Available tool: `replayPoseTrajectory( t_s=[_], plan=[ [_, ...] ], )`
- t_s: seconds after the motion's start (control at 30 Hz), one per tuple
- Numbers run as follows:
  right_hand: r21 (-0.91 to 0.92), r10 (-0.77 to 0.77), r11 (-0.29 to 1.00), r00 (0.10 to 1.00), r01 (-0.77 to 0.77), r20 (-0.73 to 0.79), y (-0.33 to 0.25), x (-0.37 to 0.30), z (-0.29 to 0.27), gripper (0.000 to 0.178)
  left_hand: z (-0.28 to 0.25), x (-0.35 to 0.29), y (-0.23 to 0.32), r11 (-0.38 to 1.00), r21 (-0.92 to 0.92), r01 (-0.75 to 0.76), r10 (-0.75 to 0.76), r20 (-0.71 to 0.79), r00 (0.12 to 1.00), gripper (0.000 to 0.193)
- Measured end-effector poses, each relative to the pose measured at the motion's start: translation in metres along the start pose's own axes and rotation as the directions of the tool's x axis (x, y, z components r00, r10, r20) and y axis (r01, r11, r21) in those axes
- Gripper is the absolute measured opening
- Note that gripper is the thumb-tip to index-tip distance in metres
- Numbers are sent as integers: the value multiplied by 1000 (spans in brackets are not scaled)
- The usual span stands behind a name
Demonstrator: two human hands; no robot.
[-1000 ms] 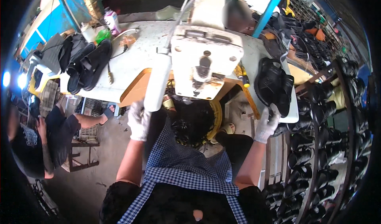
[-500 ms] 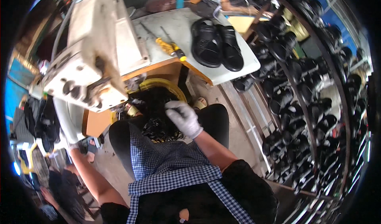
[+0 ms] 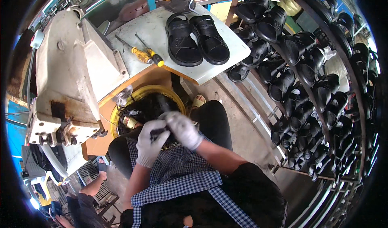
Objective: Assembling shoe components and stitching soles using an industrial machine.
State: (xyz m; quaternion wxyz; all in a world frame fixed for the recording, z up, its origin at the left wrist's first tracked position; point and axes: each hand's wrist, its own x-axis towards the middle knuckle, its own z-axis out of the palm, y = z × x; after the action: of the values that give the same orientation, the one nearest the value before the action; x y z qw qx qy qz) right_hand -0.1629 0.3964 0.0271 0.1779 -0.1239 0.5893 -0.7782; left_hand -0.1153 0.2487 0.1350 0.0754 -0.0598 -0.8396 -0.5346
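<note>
At the handling step by the look of it: working on a small dark piece (image 3: pixel 158 134) with 2 white-gloved hands, low over the lap, between checked apron (image 3: pixel 178 183) and yellow basket (image 3: pixel 151 89). Left hand (image 3: pixel 149 143): curled narrow, thumb and fingers around the dark piece. Right hand (image 3: pixel 184 129): close up against the left, motion-blurred, fingers bent; can't tell if gripping the same piece or just touching. Can't make out the piece's shape or kind either, mostly hidden in the gloves. Inside the basket: bunched black material (image 3: pixel 161 105). Up on the white counter (image 3: pixel 238 46): 1 pair of black sandals (image 3: pixel 210 40), side by side, plus 2 yellow-handled screwdrivers (image 3: pixel 141 55) near them, out of hand. Off to the left: pale machine (image 3: pixel 60 66), apart from the hands. Off to the right: rack (image 3: pixel 235 6) of black footwear (image 3: pixel 283 84). Probably needed for the next move: steady hold on the left, fine finger work on the right, no slipping of the piece toward the basket
</note>
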Motion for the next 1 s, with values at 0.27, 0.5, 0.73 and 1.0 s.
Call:
replayPoseTrajectory(
  t_s=[0.27, 0.5, 0.73, 1.0],
  plan=[
    [-778, -504, 628, 777, 28, -379, -130, 29, -116, 36, 65, 165, 31, 667, 572, -477, 500, 130, 856, 50],
    [-950, -514, 202, 800, -240, -311, -139, 47, -117, 34, 103, 211, -5, 407, 755, -515, 584, 218, 782, 44],
    [-929, -474, 132, 801, -346, -366, -156, 40, -100, 28, 105, 192, -11, 518, 741, -429, 421, 215, 881, 47],
    [-953, -528, 113, 796, -280, -297, -151, 36, -108, 12, 109, 184, 1, 449, 811, -374, 332, 237, 913, 49]
  ],
)
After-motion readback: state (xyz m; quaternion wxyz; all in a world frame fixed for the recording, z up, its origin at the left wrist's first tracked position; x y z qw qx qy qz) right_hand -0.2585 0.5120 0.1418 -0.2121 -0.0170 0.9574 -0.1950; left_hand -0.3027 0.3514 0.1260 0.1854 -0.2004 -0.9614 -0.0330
